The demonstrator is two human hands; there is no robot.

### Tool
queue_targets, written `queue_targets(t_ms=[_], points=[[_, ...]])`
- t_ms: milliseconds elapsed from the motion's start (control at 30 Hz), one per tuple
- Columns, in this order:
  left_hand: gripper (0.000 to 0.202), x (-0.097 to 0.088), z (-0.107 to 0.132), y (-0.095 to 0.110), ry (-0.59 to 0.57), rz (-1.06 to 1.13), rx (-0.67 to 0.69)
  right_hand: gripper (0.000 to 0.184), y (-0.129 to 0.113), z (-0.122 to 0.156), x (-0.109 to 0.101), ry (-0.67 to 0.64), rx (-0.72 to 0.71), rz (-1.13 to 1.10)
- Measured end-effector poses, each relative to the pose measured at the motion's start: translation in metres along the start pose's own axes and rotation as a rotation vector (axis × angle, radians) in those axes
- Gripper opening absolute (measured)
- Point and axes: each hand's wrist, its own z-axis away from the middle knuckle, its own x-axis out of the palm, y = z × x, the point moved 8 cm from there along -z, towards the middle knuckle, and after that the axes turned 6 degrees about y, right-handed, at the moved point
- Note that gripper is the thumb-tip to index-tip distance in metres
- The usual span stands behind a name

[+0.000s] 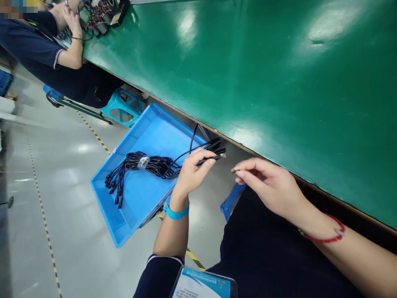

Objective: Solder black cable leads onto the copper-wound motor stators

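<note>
My left hand (195,169) pinches the end of a black cable (214,158), whose thin coloured wires show at the tip. Beneath and behind that hand lies a bundle of black cables (158,165), bound with a clear wrap (143,162), in a blue tray (124,227). Small black connectors (119,200) fan out from the bundle's left end. Just right of the cable tip, apart from it, my right hand (263,180) has thumb and forefinger pressed together on a small dark piece (235,171); its kind is too small to make out.
A green-topped table (248,82) runs along the upper right, its edge close to both hands. At upper left a co-worker (40,54) sits on a turquoise stool (124,107) beside dark coiled parts (101,18). A badge (204,285) hangs low in front of me.
</note>
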Motion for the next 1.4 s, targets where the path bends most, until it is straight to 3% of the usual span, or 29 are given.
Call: queue_targets(t_ms=[67,100,200,333,467,567,700,800,900,1133,1400], points=[[0.016,0.010,0.005,-0.003,-0.133,-0.039,0.014,0.042,0.025,0.016,-0.006,-0.019,0.072,0.058],[0.017,0.010,0.006,-0.006,-0.145,-0.066,0.005,0.046,0.037,0.023,-0.010,-0.017,0.111,0.074],[0.018,0.003,-0.001,-0.016,-0.075,-0.163,-0.009,0.053,0.063,0.036,-0.018,0.013,0.201,0.080],[0.017,0.002,-0.020,-0.033,0.008,-0.211,-0.079,0.058,0.073,0.038,-0.016,0.005,0.243,0.050],[0.023,0.010,-0.031,-0.061,0.064,-0.181,-0.316,0.056,0.065,0.031,-0.009,-0.007,0.212,0.049],[0.007,0.017,-0.038,-0.053,0.085,-0.477,-0.178,0.049,0.057,0.024,-0.009,0.014,0.193,0.029],[0.006,0.034,-0.036,-0.041,-0.019,-0.770,-0.039,0.039,0.042,0.016,-0.009,0.023,0.137,-0.015],[0.011,0.036,-0.023,-0.032,-0.063,-0.675,0.022,0.028,0.029,0.013,-0.007,0.036,0.074,-0.059],[0.012,0.025,-0.005,-0.019,-0.043,-0.453,0.087,0.018,0.013,0.010,-0.002,0.055,0.002,-0.076],[0.006,-0.016,0.017,0.000,0.250,-0.185,0.069,0.007,-0.015,-0.008,0.019,0.130,-0.091,-0.220],[0.005,-0.020,0.015,0.000,0.333,-0.113,0.011,0.004,-0.027,-0.020,0.027,0.109,-0.116,-0.314]])
